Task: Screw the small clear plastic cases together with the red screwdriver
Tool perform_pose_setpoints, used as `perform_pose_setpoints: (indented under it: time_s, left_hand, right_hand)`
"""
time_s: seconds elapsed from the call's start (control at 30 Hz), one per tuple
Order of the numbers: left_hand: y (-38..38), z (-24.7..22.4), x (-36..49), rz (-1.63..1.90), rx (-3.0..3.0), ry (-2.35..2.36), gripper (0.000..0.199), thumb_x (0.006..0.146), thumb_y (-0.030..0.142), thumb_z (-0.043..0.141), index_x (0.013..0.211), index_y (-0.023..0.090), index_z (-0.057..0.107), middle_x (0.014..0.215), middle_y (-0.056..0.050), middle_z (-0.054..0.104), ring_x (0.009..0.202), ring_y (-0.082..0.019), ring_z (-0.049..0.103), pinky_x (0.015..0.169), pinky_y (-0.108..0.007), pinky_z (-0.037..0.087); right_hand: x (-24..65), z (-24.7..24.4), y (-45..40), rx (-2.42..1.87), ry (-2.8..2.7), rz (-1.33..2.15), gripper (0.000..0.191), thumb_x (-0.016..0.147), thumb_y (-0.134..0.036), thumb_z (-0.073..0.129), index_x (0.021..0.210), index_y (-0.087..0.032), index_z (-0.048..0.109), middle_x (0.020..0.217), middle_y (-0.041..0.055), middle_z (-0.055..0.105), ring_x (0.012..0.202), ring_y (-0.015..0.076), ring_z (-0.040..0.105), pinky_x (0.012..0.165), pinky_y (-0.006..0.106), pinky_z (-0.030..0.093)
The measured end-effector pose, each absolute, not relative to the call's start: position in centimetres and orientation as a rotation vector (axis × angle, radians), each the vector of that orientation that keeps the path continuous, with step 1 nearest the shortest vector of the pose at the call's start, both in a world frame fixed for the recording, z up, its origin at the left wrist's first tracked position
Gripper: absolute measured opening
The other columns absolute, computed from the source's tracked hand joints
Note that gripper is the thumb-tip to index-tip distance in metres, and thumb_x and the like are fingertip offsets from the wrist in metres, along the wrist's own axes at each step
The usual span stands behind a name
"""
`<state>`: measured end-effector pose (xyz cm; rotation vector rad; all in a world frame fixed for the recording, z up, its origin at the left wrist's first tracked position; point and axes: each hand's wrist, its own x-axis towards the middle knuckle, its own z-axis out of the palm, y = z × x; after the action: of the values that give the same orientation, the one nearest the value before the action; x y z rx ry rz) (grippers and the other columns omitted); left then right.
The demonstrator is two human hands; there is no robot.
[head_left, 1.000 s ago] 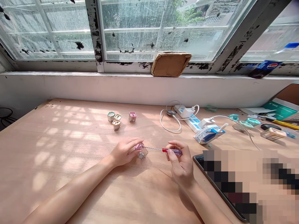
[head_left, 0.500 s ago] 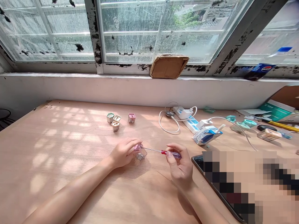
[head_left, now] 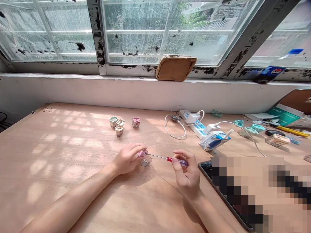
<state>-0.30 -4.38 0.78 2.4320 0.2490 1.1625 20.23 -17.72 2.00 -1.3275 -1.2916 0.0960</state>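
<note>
My left hand (head_left: 128, 159) grips a small hexagonal clear-walled box (head_left: 145, 160) with a pink part on top, resting on the plywood table (head_left: 60, 161). My right hand (head_left: 186, 173) pinches a small screwdriver (head_left: 167, 158) by its red and translucent purple handle. Its thin metal shaft points left, with the tip at the pink part. Several similar small boxes (head_left: 119, 130) with green, cream and pink tops stand together farther back on the table, out of reach of my fingers.
A white-corded power strip (head_left: 194, 123) with a charger, a small milk carton (head_left: 213, 140), teal pieces (head_left: 251, 128) and a yellow-handled tool (head_left: 289, 131) lie at the back right. A dark tablet (head_left: 204, 166) lies at the right, mostly pixelated. The table's back meets a white windowsill wall (head_left: 73, 90).
The view has drifted slightly, so the table items sit a little farther left. My hands and the screwdriver keep nearly the same hold on the box.
</note>
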Motion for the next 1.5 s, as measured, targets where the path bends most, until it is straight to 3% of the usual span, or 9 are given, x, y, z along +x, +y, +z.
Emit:
perform_pose_setpoints:
  time_s: [0.2, 0.5, 0.73, 0.97, 1.23, 1.5]
  left_hand:
    - [-4.4, 0.8, -0.3, 1.170, 2.412, 0.250, 0.032, 0.100, 0.019, 0.055, 0.132, 0.020, 0.057, 0.115, -0.012, 0.072, 0.100, -0.021, 0.068, 0.086, -0.034, 0.056]
    - [-4.5, 0.7, -0.5, 1.179, 2.479, 0.243, 0.032, 0.099, 0.019, 0.054, 0.131, 0.020, 0.059, 0.121, -0.014, 0.071, 0.105, -0.022, 0.070, 0.088, -0.035, 0.057]
    - [-4.5, 0.7, -0.5, 1.177, 2.477, 0.238, 0.033, 0.100, 0.020, 0.052, 0.133, 0.020, 0.059, 0.120, -0.014, 0.071, 0.105, -0.022, 0.070, 0.088, -0.035, 0.058]
    - [-4.5, 0.8, -0.6, 1.184, 2.498, 0.237, 0.033, 0.099, 0.019, 0.054, 0.132, 0.020, 0.059, 0.120, -0.014, 0.071, 0.103, -0.021, 0.070, 0.086, -0.034, 0.058]
    - [-4.5, 0.8, -0.5, 1.213, 2.479, 0.238, 0.035, 0.099, 0.022, 0.055, 0.133, 0.021, 0.058, 0.117, -0.013, 0.072, 0.101, -0.021, 0.070, 0.086, -0.035, 0.058]
    - [-4.4, 0.9, -0.6, 1.211, 2.496, 0.227, 0.034, 0.098, 0.020, 0.056, 0.133, 0.020, 0.058, 0.116, -0.013, 0.072, 0.100, -0.021, 0.070, 0.084, -0.035, 0.058]
  right_hand:
    - [20.3, 1.3, -17.7, -1.287, -1.302, 0.153, 0.022, 0.099, -0.028, 0.055, 0.121, -0.024, 0.053, 0.088, 0.0033, 0.060, 0.072, 0.0167, 0.062, 0.059, 0.028, 0.050]
    - [20.3, 1.4, -17.7, -1.359, -1.265, 0.129, 0.017, 0.101, -0.032, 0.054, 0.115, -0.023, 0.057, 0.074, -0.0014, 0.055, 0.055, 0.0125, 0.053, 0.052, 0.026, 0.043]
    - [20.3, 1.1, -17.8, -1.266, -1.297, 0.130, 0.023, 0.100, -0.030, 0.053, 0.122, -0.025, 0.054, 0.084, 0.0020, 0.059, 0.070, 0.0164, 0.060, 0.057, 0.028, 0.047]
    - [20.3, 1.7, -17.8, -1.354, -1.311, 0.020, 0.014, 0.099, -0.029, 0.058, 0.113, -0.023, 0.060, 0.077, -0.0006, 0.058, 0.059, 0.0121, 0.056, 0.054, 0.025, 0.046]
    - [20.3, 1.5, -17.7, -1.367, -1.308, 0.032, 0.020, 0.099, -0.032, 0.057, 0.117, -0.024, 0.058, 0.091, 0.0045, 0.065, 0.076, 0.0182, 0.066, 0.066, 0.031, 0.055]
    - [20.3, 2.2, -17.6, -1.391, -1.297, 0.020, 0.014, 0.098, -0.032, 0.060, 0.108, -0.022, 0.061, 0.073, -0.0001, 0.060, 0.057, 0.0135, 0.058, 0.048, 0.023, 0.044]
